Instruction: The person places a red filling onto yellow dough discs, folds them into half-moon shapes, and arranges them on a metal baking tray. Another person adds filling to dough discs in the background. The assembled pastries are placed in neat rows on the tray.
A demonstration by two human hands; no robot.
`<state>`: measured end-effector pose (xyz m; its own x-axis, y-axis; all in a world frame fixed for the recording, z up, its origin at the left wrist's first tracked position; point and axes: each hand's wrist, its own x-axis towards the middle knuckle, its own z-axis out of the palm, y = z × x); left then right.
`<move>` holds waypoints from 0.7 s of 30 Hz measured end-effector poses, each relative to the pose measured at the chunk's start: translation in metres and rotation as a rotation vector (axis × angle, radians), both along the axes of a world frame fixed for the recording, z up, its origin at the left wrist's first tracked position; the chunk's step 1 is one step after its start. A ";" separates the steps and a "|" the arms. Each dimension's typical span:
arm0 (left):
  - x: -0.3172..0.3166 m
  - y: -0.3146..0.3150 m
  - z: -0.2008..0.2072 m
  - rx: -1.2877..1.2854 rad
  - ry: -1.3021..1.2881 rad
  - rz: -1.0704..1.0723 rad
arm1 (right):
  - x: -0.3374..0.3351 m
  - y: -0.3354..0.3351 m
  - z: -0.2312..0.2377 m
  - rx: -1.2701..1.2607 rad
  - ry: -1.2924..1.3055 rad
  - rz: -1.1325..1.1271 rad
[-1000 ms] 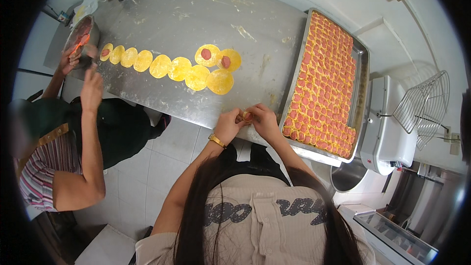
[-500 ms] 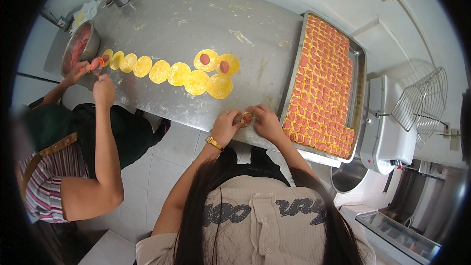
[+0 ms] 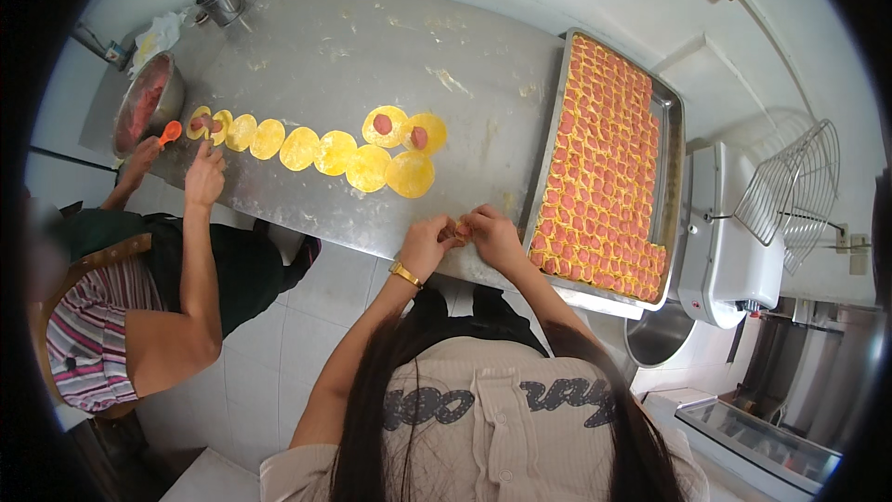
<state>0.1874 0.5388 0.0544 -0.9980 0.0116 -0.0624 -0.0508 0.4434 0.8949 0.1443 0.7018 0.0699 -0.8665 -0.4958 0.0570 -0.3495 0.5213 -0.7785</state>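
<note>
A small dumpling (image 3: 462, 231) of yellow wrapper and pink meat is pinched between my two hands, just over the table's front edge. My left hand (image 3: 427, 244), below a gold watch, closes on its left side. From the right, my right hand (image 3: 493, 237) presses its fingers against it. My fingers hide much of it. Beyond my hands, round yellow wrappers (image 3: 368, 169) lie overlapping in a row. Two of them carry a lump of pink meat filling (image 3: 419, 137). To my right, a metal tray (image 3: 676, 144) holds closely packed dumplings (image 3: 599, 167).
At left, a co-worker's hand (image 3: 140, 160) holds an orange spoon (image 3: 170, 133); their other hand (image 3: 203, 178) is over the row's left end. A metal bowl (image 3: 172, 98) of pink filling and a metal pitcher (image 3: 221, 7) stand beyond. A white mixer (image 3: 734, 232) is right of the tray.
My fingers have drawn closer together round the dumpling, hiding more of it. The co-worker's right hand has put meat onto the leftmost wrappers, away from the orange spoon.
</note>
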 end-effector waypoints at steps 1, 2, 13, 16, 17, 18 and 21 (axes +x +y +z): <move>0.001 -0.003 0.002 -0.012 -0.001 -0.013 | 0.001 -0.001 0.001 0.018 0.053 0.019; -0.001 -0.008 0.003 -0.010 -0.032 -0.029 | 0.001 -0.001 0.001 0.028 0.095 0.036; -0.126 -0.152 -0.006 -0.672 -0.047 0.432 | 0.001 0.017 0.016 -0.172 -0.099 -0.012; -0.142 -0.163 -0.020 -0.654 0.045 0.288 | -0.018 0.067 0.032 -0.299 -0.215 -0.162; -0.148 -0.165 -0.023 -0.582 -0.083 0.309 | -0.030 0.088 0.038 -0.341 -0.198 -0.225; -0.149 -0.167 -0.026 -0.550 -0.066 0.296 | -0.042 0.111 0.043 -0.338 -0.229 -0.311; -0.149 -0.173 -0.029 -0.117 -0.248 0.348 | -0.087 0.199 0.063 -0.345 -0.242 -0.540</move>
<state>0.0383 0.3655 0.0255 -0.8961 -0.3435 -0.2812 -0.4215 0.4593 0.7819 0.0572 0.9009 0.1333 -0.9955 0.0210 -0.0921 0.0943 0.2820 -0.9548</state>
